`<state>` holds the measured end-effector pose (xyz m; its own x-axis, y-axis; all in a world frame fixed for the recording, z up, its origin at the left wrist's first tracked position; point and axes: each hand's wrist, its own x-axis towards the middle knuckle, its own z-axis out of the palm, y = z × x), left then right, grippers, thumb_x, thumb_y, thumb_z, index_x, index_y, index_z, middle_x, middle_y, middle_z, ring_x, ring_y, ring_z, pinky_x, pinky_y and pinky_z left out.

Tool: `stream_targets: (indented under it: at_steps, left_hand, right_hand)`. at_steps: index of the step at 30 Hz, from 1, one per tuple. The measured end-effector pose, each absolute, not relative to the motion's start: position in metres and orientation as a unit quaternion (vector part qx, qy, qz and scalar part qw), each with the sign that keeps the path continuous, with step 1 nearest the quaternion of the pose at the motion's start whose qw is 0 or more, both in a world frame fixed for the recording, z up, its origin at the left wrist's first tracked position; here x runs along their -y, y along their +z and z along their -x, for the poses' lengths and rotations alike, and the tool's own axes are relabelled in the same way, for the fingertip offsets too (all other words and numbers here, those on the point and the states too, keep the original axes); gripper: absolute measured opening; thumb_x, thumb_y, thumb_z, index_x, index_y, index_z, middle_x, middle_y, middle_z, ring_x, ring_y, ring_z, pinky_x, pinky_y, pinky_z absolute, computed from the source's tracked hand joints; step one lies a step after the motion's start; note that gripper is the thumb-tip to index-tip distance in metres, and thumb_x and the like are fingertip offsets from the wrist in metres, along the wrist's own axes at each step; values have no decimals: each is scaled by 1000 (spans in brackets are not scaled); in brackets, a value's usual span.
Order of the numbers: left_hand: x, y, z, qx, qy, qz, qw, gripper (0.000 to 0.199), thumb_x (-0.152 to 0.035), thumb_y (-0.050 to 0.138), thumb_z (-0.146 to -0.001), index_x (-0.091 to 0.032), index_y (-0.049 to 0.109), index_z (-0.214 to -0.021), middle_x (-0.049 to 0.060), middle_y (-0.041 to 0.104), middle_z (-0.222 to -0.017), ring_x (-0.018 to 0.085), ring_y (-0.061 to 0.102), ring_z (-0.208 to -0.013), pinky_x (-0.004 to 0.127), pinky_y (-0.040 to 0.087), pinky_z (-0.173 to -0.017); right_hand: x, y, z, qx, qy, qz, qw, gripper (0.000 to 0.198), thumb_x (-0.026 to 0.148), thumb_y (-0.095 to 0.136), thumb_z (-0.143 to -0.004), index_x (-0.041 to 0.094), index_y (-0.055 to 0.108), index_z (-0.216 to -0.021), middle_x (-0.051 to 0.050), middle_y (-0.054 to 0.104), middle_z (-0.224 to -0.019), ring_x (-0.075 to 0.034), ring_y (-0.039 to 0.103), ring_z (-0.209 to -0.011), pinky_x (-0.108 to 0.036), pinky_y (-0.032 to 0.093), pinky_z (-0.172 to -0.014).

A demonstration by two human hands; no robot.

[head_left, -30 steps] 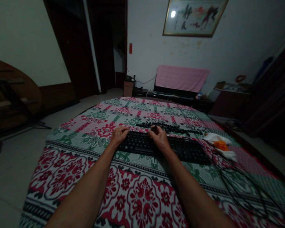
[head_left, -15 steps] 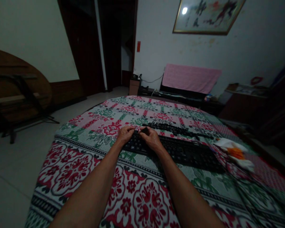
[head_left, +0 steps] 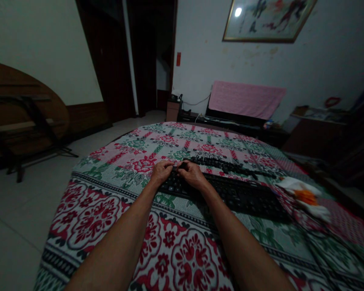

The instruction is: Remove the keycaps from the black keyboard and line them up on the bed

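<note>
A black keyboard [head_left: 248, 198] lies across the patterned cloth, its left end under my hands. My left hand [head_left: 161, 173] is at the keyboard's top left corner, thumb and fingers closed together; whatever they grip is too small to see. Just to its right, my right hand [head_left: 191, 174] is closed over the upper keys and pinches a small black piece [head_left: 184, 165], perhaps a keycap. The fingertips of both hands nearly meet. Behind the keyboard, several small loose black pieces that look like keycaps [head_left: 224, 165] lie in a long row.
A white and orange bundle [head_left: 306, 198] lies right of the keyboard, near dark cables [head_left: 309, 242]. The flowered cloth [head_left: 109, 218] covers the table. Beyond stand a pink-draped television [head_left: 247, 99] and, at left, a folded round table [head_left: 24, 109].
The view has shifted slightly, so everything sits a little farther right. Both hands keep nearly the same place on the keyboard, and the small black piece stays in the right fingers.
</note>
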<state>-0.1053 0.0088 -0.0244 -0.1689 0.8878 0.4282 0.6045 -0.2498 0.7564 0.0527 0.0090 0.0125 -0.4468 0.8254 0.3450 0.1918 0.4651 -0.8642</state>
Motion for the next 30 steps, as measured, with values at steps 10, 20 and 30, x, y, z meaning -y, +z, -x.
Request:
stream_targets:
  at_steps: [10, 20, 30]
  left_hand:
    - [-7, -21, 104, -602, 483, -613, 168, 19, -19, 55, -74, -21, 70, -86, 1, 70, -90, 16, 62, -90, 28, 47, -84]
    - [-9, -24, 104, -605, 485, -613, 152, 20, -19, 56, -72, -20, 70, -85, 2, 69, -91, 16, 62, -88, 29, 47, -85]
    - [-8, -23, 104, -605, 486, -611, 158, 20, -18, 57, -71, -21, 70, -85, 2, 69, -89, 16, 62, -87, 28, 47, -84]
  right_hand:
    - [-14, 15, -43, 822, 263, 381, 332, 19, 16, 48, -74, 19, 63, -86, 1, 62, -70, -14, 57, -69, -22, 42, -66]
    - [4, 33, -36, 826, 192, 425, 318, 30, 33, 40, -85, 16, 63, -75, -3, 62, -64, -14, 54, -62, -21, 36, -57]
    - [3, 41, -27, 810, 151, 517, 234, 26, 29, 44, -81, 15, 65, -80, -10, 67, -75, -18, 59, -69, -24, 38, -61]
